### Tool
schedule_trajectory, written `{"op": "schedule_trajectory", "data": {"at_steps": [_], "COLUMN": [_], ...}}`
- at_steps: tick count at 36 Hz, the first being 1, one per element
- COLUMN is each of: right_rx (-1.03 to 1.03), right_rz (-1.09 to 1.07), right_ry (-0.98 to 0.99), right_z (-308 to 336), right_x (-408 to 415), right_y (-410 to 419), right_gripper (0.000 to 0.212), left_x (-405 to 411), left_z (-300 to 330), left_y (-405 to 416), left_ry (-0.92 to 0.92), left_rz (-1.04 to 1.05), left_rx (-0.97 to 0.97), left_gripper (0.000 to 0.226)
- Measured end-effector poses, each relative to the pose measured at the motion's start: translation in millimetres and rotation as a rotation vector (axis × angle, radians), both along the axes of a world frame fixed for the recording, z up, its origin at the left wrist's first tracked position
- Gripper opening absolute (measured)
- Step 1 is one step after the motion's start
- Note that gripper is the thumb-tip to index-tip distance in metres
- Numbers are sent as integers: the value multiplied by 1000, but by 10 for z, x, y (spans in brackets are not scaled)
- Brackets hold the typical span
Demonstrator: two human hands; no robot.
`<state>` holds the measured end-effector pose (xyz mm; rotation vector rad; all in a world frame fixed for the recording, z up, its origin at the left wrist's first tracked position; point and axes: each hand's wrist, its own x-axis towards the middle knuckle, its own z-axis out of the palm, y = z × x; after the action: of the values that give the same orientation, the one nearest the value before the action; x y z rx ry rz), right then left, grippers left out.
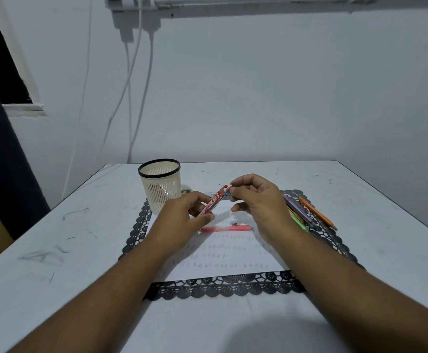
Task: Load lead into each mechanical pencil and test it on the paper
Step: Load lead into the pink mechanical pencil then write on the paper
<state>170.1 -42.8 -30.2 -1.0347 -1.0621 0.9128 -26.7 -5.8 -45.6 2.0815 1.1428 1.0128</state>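
- My left hand [190,210] grips a red lead case [214,200], tilted up toward the right, above the paper [223,261].
- My right hand [256,197] pinches at the case's upper end; what the fingertips hold is too small to tell.
- Below both, a pink mechanical pencil [225,228] lies across the paper.
- More pencils [307,212] lie at the right on the black lace mat [223,289].
- A cream mesh cup [160,184] stands at the left on the bench [80,250].
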Motion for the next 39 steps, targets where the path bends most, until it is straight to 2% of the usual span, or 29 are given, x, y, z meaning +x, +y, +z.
{"op": "schedule_trajectory", "data": {"at_steps": [10,24,39], "right_rx": [9,-7,-13], "right_rz": [1,-53,-73], "right_ry": [8,4,11], "right_z": [-3,2,15], "right_x": [6,25,22], "right_y": [15,4,0], "right_gripper": [14,4,7], "left_x": [-8,-4,-1], "left_z": [-14,-18,5], "left_y": [15,6,-24], "left_ry": [-2,6,3], "left_rz": [4,3,-9], "left_rx": [5,2,-12], "left_gripper": [24,25,23]}}
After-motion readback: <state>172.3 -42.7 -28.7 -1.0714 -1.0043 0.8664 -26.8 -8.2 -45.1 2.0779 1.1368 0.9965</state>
